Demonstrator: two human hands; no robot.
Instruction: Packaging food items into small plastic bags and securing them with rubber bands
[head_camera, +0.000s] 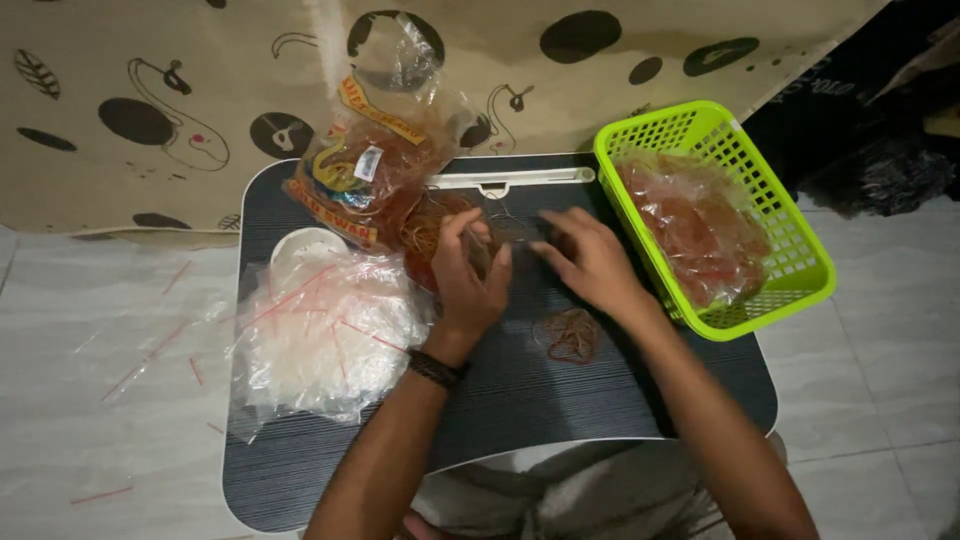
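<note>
Near the bench's far edge a small clear bag (515, 232) is pinched by the left hand (468, 272) and right hand (590, 262), and should be held open steadily while rubber bands (571, 335) are gathered.

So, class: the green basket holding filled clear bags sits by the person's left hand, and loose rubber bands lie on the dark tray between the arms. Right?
Not quite. The head view shows the green basket beside the right hand, not the left. The rest stands: it holds filled clear bags, and rubber bands lie on the dark tray.

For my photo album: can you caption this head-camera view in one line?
Left hand and right hand meet over a dark lap table, between clear plastic bags and a green plastic basket.
</note>
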